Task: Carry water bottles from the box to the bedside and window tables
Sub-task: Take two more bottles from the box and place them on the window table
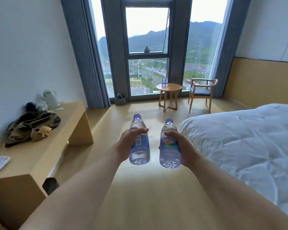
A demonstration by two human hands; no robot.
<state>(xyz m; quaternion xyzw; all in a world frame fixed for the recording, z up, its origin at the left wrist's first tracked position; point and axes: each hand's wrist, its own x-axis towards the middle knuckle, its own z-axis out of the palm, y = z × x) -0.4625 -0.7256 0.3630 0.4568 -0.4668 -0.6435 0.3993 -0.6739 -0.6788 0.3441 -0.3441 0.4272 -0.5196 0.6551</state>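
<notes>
Both arms reach straight forward, forearms bare, each hand wrapped round a water bottle at mid-height above the floor. The left hand [131,140] grips the left bottle [139,141] from its outer side, thumb lying across the top of the label, barcode facing the camera. The right hand [181,143] grips the right bottle [169,145] from its outer side, thumb over the shoulder of the bottle above a coloured label. Both bottles tilt slightly away from the camera, purple caps pointing toward the window, and they sit side by side with a narrow gap between them, not touching.

Ahead, by the window [147,47], stands a round table [169,87] with 2 more bottles [165,81] upright near its far left edge. A wooden chair [201,92] stands just right of the table. A small bag [120,99] sits on the floor at the window's base. The bed [248,135] with white bedding fills the right side. On the left, a long wooden bench [45,143] along the wall carries a white kettle [50,98] and an olive-green bag [32,127]. Grey curtains [83,55] hang at either side of the glass.
</notes>
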